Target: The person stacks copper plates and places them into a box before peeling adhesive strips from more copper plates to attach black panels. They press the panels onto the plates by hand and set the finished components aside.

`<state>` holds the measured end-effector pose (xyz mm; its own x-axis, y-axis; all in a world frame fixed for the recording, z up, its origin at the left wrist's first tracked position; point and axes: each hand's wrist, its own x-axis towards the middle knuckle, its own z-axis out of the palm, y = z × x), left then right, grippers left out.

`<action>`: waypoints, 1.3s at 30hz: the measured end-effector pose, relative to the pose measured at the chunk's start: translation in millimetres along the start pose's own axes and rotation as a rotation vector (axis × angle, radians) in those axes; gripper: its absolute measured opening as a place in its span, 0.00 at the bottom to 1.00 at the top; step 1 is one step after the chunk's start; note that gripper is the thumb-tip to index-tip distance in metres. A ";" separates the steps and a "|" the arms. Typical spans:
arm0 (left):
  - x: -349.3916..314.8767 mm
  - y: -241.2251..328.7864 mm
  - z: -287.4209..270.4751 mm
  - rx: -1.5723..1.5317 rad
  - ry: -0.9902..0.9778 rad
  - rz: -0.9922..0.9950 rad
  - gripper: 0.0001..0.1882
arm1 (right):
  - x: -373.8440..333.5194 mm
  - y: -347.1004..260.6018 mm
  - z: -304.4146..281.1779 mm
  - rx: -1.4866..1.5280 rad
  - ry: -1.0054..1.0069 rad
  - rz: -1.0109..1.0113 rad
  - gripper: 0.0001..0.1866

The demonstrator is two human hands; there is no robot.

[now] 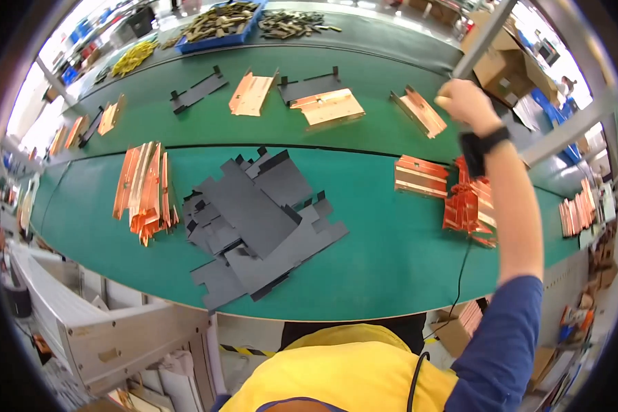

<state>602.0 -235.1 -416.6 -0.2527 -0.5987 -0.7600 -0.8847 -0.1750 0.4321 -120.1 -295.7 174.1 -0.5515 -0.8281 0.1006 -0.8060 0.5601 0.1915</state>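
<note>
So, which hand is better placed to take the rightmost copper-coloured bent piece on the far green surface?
Probably the right hand: it appears beside this copper-coloured bent piece; the left hand is out of view.

I count 6 copper-colored bent plates I can make out + 3 dk-gray tabbed plates on far belt. Nearer: 2 copper piles, 1 dk-gray pile, pcs overlap, can't count. Back: 1 blue tray, 1 yellow pile.

Head-worn fisheye view down onto the green table
</note>
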 end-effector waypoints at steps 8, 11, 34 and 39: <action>66.4 91.3 -27.2 -0.070 0.052 0.138 0.21 | 37.6 -24.6 169.5 0.801 0.243 0.459 0.23; 72.8 134.3 -35.2 -0.129 0.090 0.167 0.21 | 45.8 17.4 220.5 0.017 0.094 0.288 0.21; -227.5 313.0 -165.1 -0.160 -0.077 0.653 0.13 | -217.3 2.0 -54.9 0.196 0.600 -0.206 0.07; -264.9 430.4 -178.0 -0.141 -0.182 0.930 0.12 | -240.0 105.7 -45.9 -0.024 0.441 -0.071 0.07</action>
<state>358.0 -291.0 57.1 -0.8976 -0.4173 -0.1418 -0.2468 0.2094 0.9462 -63.1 -38.9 215.0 -0.3464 -0.7988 0.4918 -0.8303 0.5051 0.2355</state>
